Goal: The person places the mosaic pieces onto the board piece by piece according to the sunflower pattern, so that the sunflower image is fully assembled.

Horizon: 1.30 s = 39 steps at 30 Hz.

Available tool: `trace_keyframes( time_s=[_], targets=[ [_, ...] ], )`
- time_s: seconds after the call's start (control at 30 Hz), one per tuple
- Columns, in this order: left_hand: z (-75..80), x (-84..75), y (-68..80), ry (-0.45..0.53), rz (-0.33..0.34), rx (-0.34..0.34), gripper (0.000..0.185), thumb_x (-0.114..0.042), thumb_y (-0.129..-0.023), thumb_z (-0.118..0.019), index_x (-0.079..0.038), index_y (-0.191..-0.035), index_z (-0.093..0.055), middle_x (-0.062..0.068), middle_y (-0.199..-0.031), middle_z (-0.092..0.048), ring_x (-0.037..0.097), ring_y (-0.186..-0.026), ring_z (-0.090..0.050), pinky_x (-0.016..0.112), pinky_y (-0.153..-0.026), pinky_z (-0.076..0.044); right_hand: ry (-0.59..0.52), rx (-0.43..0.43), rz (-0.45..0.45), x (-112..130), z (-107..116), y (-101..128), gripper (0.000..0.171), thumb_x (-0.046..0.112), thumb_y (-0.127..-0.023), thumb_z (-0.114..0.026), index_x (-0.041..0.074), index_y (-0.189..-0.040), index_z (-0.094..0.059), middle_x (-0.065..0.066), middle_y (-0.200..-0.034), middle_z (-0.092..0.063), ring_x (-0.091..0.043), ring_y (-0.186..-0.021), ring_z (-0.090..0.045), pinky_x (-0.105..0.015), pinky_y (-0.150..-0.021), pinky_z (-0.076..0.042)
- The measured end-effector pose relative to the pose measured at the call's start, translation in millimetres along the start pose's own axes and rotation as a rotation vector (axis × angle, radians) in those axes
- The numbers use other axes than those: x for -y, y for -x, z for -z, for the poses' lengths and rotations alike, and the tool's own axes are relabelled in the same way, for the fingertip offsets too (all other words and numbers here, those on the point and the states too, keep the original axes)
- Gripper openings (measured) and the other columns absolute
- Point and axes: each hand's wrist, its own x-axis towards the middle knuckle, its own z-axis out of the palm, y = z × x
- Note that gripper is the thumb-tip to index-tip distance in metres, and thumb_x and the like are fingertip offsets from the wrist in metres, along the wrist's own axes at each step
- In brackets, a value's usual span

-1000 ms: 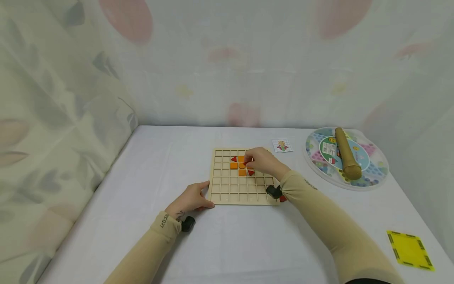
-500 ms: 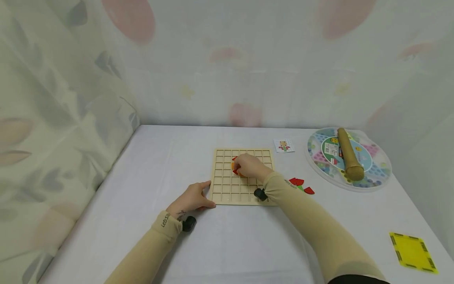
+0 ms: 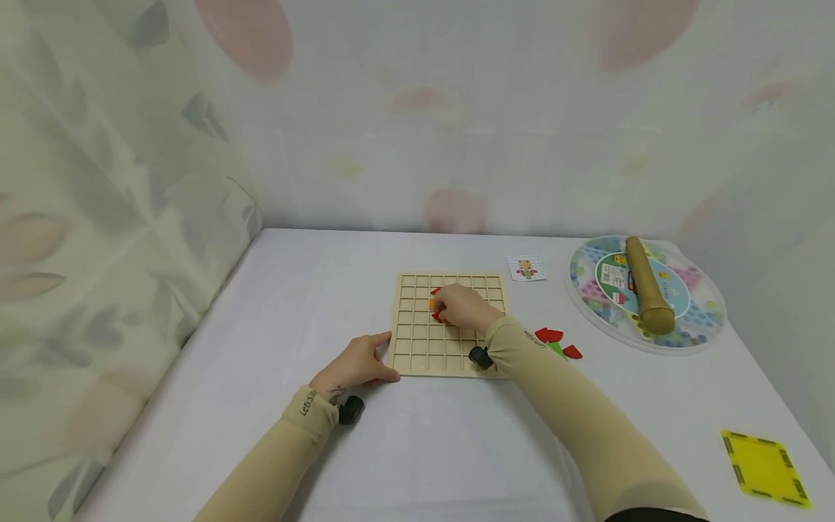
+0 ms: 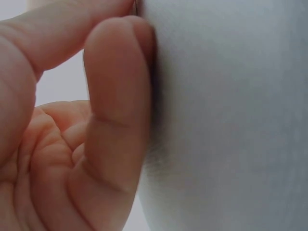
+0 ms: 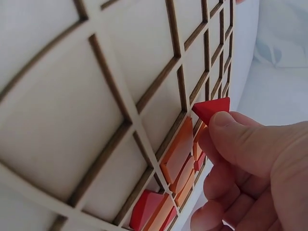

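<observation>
The wooden grid board (image 3: 449, 324) lies flat on the white table (image 3: 417, 435), near its middle. The right hand (image 3: 459, 307) rests over the upper middle cells of the board, its fingers curled, thumb and fingertips pinching a red triangle piece (image 5: 212, 109) just above the grid. Below it, orange square pieces (image 5: 178, 150) sit in adjoining cells, with another red piece (image 5: 147, 208) in a cell beside them. The left hand (image 3: 355, 365) lies on the table at the board's lower left corner, thumb and forefinger touching its edge; the fingers look relaxed and hold nothing. In the left wrist view the thumb (image 4: 118, 106) presses against a pale surface. Loose red and green pieces (image 3: 556, 342) lie on the table just right of the board. Farther right are a small pattern card (image 3: 525, 267), a round tray (image 3: 704, 319) carrying a cardboard tube (image 3: 644, 285), and a yellow square (image 3: 765, 468) near the table's front corner.
</observation>
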Motion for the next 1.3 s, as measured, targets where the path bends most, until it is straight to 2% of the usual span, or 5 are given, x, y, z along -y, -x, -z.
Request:
trace_keyframes(
  time_s=[0.57, 0.87, 1.07, 1.2, 1.3],
  targets=[
    [-2.0, -0.7, -1.2, 0.003, -0.015, 0.008, 0.095, -0.018, -0.067, -0.083, -0.008, -0.145, -0.03, 0.003, -0.056, -0.054, 0.012, -0.045, -0.048, 0.023, -0.045, -0.038, 0.075, -0.01, 0.02, -4, -5, -3, 0.007, 0.014, -0.088, -0.062, 0.014, -0.087, -0.069, 0.001, -0.09, -0.065, -0.014, -0.077, -0.056, -0.03, -0.071, -0.046],
    [-3.4, -1.2, -0.8, 0.009, -0.006, -0.003, 0.094, -0.018, -0.067, -0.083, -0.009, -0.145, -0.03, 0.005, -0.057, -0.055, 0.012, -0.046, -0.048, 0.024, -0.046, -0.039, 0.089, -0.031, 0.029, -2, -2, 0, 0.011, 0.011, -0.088, -0.06, 0.012, -0.093, -0.07, -0.002, -0.096, -0.065, -0.016, -0.085, -0.057, -0.032, -0.076, -0.047],
    [-3.0, -1.2, 0.6, 0.002, 0.004, -0.006, 0.095, -0.019, -0.067, -0.083, -0.009, -0.145, -0.03, 0.006, -0.06, -0.056, 0.012, -0.046, -0.048, 0.024, -0.047, -0.04, -0.057, -0.159, 0.031, -7, 26, 20, 0.025, 0.01, -0.089, -0.059, 0.005, -0.112, -0.065, -0.009, -0.111, -0.062, -0.024, -0.103, -0.057, -0.039, -0.089, -0.045],
    [-2.2, -1.7, 0.5, -0.004, 0.01, -0.009, 0.095, -0.019, -0.067, -0.083, -0.009, -0.145, -0.03, 0.006, -0.06, -0.056, 0.013, -0.047, -0.048, 0.024, -0.047, -0.04, -0.134, -0.257, 0.006, -24, 56, 49, 0.033, 0.016, -0.089, -0.061, 0.005, -0.12, -0.06, -0.012, -0.115, -0.06, -0.029, -0.105, -0.054, -0.043, -0.088, -0.044],
    [-1.0, -1.5, 0.3, -0.009, 0.014, -0.012, 0.094, -0.019, -0.067, -0.083, -0.009, -0.145, -0.031, 0.005, -0.058, -0.055, 0.013, -0.046, -0.047, 0.024, -0.047, -0.039, -0.123, -0.309, -0.026, -41, 71, 75, 0.04, 0.02, -0.088, -0.063, 0.004, -0.124, -0.057, -0.015, -0.119, -0.058, -0.034, -0.106, -0.054, -0.046, -0.089, -0.044]
  ],
)
